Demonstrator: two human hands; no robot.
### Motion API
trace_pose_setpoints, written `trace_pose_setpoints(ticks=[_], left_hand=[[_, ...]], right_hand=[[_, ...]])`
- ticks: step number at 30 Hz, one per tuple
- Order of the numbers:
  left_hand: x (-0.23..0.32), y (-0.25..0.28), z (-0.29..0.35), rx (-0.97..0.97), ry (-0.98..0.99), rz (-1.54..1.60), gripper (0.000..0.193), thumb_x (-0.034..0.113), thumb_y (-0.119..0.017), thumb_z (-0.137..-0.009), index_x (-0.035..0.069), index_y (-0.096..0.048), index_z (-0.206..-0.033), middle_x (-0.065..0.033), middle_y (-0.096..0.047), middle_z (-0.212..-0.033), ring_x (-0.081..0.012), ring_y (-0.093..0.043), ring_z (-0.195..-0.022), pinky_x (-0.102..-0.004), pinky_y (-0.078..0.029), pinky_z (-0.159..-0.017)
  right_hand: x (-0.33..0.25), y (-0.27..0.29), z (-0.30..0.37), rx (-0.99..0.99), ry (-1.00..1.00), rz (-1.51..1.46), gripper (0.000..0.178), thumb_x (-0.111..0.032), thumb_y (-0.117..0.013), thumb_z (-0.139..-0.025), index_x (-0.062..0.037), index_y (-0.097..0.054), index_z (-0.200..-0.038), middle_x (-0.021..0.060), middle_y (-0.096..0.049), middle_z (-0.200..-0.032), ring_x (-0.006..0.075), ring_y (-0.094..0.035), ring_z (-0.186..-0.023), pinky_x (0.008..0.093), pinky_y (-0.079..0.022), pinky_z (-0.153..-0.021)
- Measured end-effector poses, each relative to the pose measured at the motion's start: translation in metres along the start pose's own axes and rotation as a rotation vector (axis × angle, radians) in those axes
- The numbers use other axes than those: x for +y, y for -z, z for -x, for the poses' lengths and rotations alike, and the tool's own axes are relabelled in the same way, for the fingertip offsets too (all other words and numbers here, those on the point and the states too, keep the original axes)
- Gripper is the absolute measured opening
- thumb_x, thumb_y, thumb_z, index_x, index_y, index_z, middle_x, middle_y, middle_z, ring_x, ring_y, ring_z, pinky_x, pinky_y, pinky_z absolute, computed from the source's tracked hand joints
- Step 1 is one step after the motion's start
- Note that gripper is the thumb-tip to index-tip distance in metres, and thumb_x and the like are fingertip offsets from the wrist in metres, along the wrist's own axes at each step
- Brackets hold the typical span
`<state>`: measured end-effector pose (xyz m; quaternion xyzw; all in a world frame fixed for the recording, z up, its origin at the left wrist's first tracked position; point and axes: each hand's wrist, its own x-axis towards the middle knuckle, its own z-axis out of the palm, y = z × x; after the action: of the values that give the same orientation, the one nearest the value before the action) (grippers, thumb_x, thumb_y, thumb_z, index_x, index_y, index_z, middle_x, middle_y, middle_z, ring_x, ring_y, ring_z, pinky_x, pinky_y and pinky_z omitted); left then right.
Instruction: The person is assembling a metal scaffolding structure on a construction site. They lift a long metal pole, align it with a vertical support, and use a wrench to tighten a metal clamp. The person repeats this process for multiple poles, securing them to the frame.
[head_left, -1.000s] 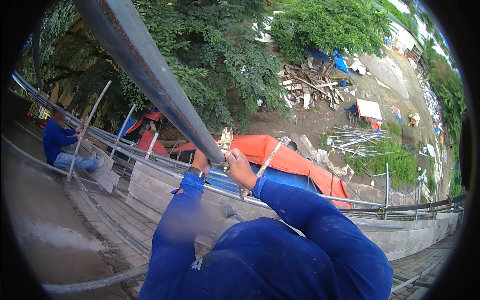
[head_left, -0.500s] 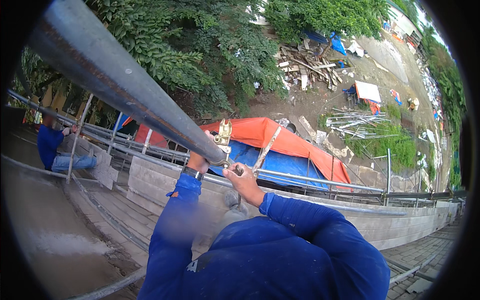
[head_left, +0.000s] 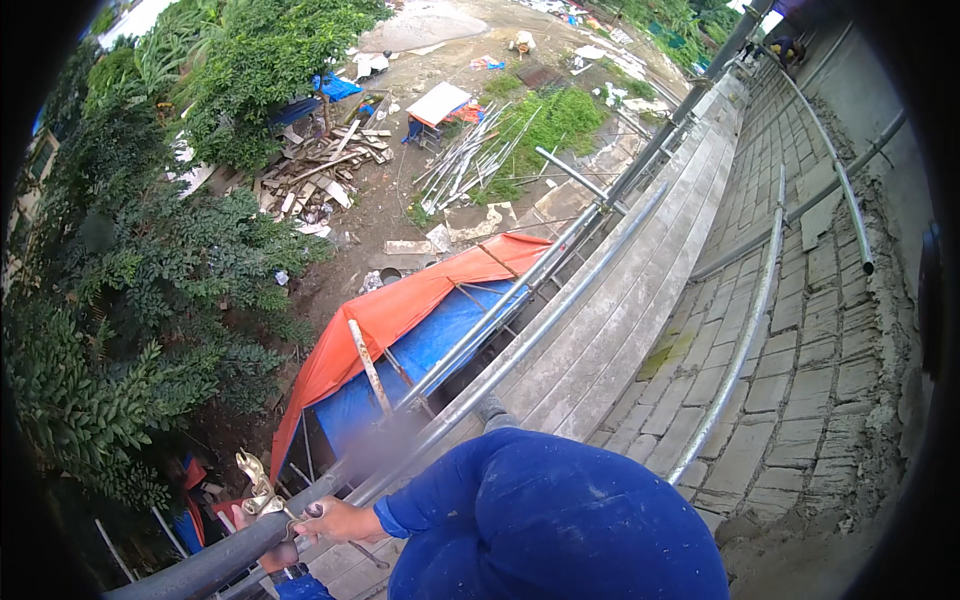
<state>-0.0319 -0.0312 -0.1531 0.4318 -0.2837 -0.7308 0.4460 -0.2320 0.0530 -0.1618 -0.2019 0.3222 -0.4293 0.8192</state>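
Observation:
A thick grey scaffold pipe (head_left: 215, 555) slants in from the lower left. Near its end sits a gold-coloured scaffold clamp (head_left: 262, 492), its upper jaw hanging open. My left hand (head_left: 277, 555) is closed round the pipe beside the clamp, partly hidden behind it. From the other side my right hand (head_left: 340, 520) grips what looks like a scaffold spanner (head_left: 315, 510): a dark round end shows at the fingers. Its thin shaft appears to stick out below the hand. The fingers of my right hand touch the clamp's lower side.
Scaffold rails (head_left: 520, 345) run diagonally beside grey planks (head_left: 610, 350). Loose-looking pipes (head_left: 745, 350) cross a block surface (head_left: 770, 420) at right. Below the rails are an orange and blue tarp (head_left: 370, 340), trees (head_left: 130, 310) and scrap boards (head_left: 325, 175). Another person (head_left: 787, 50) is far off, top right.
My view has swung to the right, so pipe, clamp and both hands now appear lower left. The co-worker seated at left is out of view. Both hands stay at the clamp.

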Motion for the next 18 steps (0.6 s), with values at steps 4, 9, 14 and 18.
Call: trace_pose_setpoints(ticks=[4,9,14,18], left_hand=[[0.007,0.0,0.001,0.031,0.075,-0.026,0.056,0.058,-0.054,-0.098,0.009,-0.058,-0.125,-0.0084,-0.066,-0.109,-0.0222,-0.065,-0.094,-0.0409,-0.054,-0.084],[0.004,-0.012,-0.002,0.177,0.009,-0.03,0.053,0.057,-0.054,-0.099,0.01,-0.058,-0.121,-0.0072,-0.066,-0.104,-0.0215,-0.065,-0.093,-0.0401,-0.053,-0.085],[-0.002,-0.027,-0.004,0.145,-0.069,-0.064,0.052,0.057,-0.054,-0.099,0.01,-0.058,-0.12,-0.0067,-0.066,-0.104,-0.0212,-0.065,-0.092,-0.0405,-0.052,-0.085],[-0.004,-0.025,0.005,0.167,-0.149,-0.088,0.051,0.057,-0.054,-0.099,0.011,-0.058,-0.119,-0.0063,-0.065,-0.103,-0.021,-0.064,-0.092,-0.0407,-0.052,-0.084]], right_hand=[[-0.002,0.007,-0.004,-0.123,-0.038,-0.054,0.037,-0.043,-0.072,-0.094,-0.0074,-0.062,-0.089,-0.0019,-0.057,-0.074,0.0073,-0.042,-0.054,0.0279,-0.034,-0.049],[0.011,0.001,-0.015,0.132,0.249,0.303,0.034,-0.032,-0.075,-0.09,-0.0006,-0.064,-0.088,0.0003,-0.058,-0.074,0.0141,-0.054,-0.073,0.0333,-0.045,-0.069],[0.007,-0.009,-0.016,0.13,0.272,0.211,0.029,-0.03,-0.074,-0.091,-0.0019,-0.066,-0.09,0.0006,-0.06,-0.076,0.0137,-0.056,-0.073,0.0327,-0.045,-0.068],[0.007,-0.003,-0.016,0.072,0.093,0.147,0.026,-0.033,-0.071,-0.095,-0.0073,-0.066,-0.096,0.0004,-0.062,-0.076,0.0087,-0.05,-0.061,0.0281,-0.039,-0.055]])
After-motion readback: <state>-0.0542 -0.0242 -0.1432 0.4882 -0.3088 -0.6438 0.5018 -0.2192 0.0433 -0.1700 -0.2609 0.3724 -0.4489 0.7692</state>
